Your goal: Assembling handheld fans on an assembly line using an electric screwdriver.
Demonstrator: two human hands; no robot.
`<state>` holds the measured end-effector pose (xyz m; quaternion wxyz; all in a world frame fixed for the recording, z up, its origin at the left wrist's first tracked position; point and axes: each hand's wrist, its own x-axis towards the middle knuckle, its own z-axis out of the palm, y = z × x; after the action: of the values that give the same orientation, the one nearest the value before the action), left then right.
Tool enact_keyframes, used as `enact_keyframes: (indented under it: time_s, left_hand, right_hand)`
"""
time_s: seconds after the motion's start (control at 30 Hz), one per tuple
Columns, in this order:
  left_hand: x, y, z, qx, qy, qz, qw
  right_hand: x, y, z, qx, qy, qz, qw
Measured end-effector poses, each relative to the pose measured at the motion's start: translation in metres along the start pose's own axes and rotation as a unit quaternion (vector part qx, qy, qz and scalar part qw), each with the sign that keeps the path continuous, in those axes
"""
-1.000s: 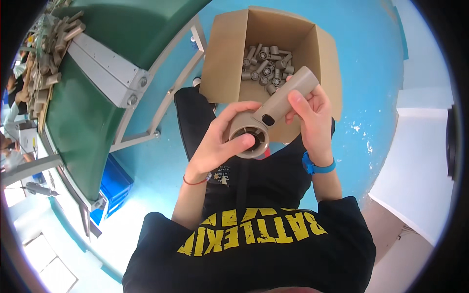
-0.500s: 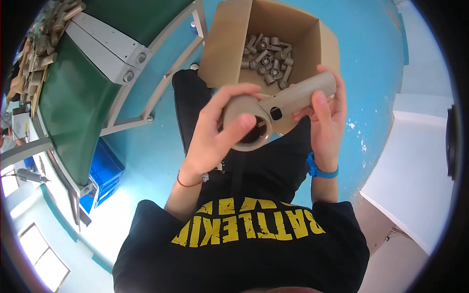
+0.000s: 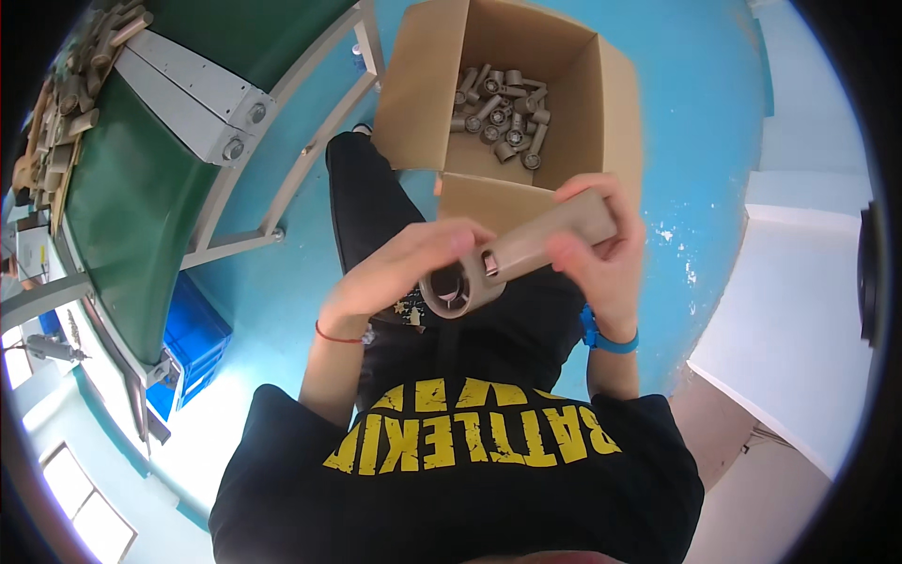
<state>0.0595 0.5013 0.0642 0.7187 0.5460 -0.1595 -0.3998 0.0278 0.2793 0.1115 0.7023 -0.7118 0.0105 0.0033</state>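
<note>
A grey-beige hair dryer (image 3: 526, 246) is held in front of my lap, its handle angled up to the right and its open round barrel end towards me. My right hand (image 3: 611, 258) is closed round the handle near its free end, with the thumb on the near side. My left hand (image 3: 399, 263) lies over the top of the barrel and grips it from the left. A small slot shows in the handle close to the barrel. The fingers behind the barrel are hidden.
Beyond my hands an open cardboard box (image 3: 615, 117) stands on the blue floor (image 3: 691, 113), with several similar grey-beige dryers (image 3: 507, 113) inside. At left is a green conveyor belt (image 3: 141, 197) on a metal frame, with more parts (image 3: 70, 122) piled on it. A blue crate (image 3: 197, 329) sits below.
Both hands have brought the hair dryer lower and slightly left, turning its barrel opening. My left thumb has moved off the opening to the barrel's top. The view has shifted slightly.
</note>
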Motion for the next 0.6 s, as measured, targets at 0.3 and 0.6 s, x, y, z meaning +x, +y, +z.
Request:
enact_keyframes:
  time_s: [0.3,0.6]
  left_hand:
    - [-0.025,0.000,0.002,-0.034,-0.039,0.144,0.988]
    - [-0.062,0.012,-0.004,0.041,0.048,0.163,0.985]
  right_hand:
    - [0.009,-0.009,0.040,-0.105,-0.165,-0.135,0.971]
    - [0.010,-0.017,0.089,-0.169,-0.203,-0.089,0.961]
